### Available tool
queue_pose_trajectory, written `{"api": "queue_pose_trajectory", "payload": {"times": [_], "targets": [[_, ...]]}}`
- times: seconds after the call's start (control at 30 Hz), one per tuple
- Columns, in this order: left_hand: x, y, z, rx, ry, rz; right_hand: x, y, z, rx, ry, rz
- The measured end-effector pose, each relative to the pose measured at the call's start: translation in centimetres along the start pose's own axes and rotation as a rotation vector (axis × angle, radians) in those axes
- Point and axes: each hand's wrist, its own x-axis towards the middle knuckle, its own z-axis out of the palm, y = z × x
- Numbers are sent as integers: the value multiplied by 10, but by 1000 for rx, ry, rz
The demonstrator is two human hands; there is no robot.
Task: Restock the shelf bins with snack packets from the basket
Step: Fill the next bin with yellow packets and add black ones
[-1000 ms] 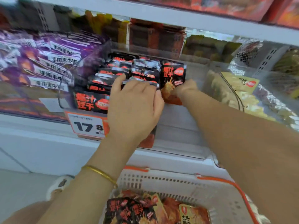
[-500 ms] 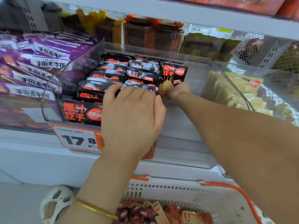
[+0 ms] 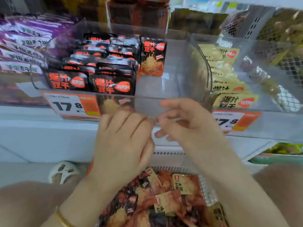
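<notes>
Restocking, between placements. The left hand (image 3: 124, 140) and right hand (image 3: 186, 126) hover side by side just below the front edge of the shelf (image 3: 41, 128), above the basket (image 3: 205, 189). Both are released, fingers loosely curled, grasping nothing. The snack packets (image 3: 165, 203) to be shelved lie loose in the basket, black and orange faces mixed. The clear bin (image 3: 172, 89) holds two rows of black packets (image 3: 91, 82) along its left side and one upright packet (image 3: 153, 58) towards the back; the lane at its right side is yet to be filled. Judged next step: lift a few matching packets from the basket, square them face-forward with the print upright, and stand them in that lane, working forward from the upright packet so the row supports itself. Legible print: "爆汁豆干" on the black packets and on the yellow packets (image 3: 234, 100) in the neighbouring bin; "17.8" on the price tag (image 3: 65, 105), with a second tag (image 3: 229, 120) partly hidden behind the right hand. The red oval brand mark and the lettering on the purple packets (image 3: 24, 46) are too blurred to read.
</notes>
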Motion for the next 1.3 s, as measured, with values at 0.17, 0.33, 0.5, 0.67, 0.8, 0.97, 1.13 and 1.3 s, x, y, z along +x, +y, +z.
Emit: {"api": "queue_pose_trajectory", "payload": {"times": [0.17,0.33,0.5,0.67,0.8,0.97,1.13,1.3], "targets": [[-56,29,33,-13,-743,-183,-29,162,11,-489,-294,423],[-71,17,51,1,-929,-333,-63,289,36,-676,-498,623],[-78,11,51,48,-1059,-355,-64,310,56,-749,-424,649],[-80,10,58,60,-1093,-361,-52,318,63,-603,-373,812],[-80,13,63,72,-1089,-347,-53,320,66,-375,-297,870],[-84,11,73,32,-1137,-389,-47,294,47,-171,-247,931],[-75,5,79,-230,-1092,-562,-26,219,0,-98,-470,821],[-43,2,57,-445,-915,-657,-15,142,-29,193,-347,664]]}}
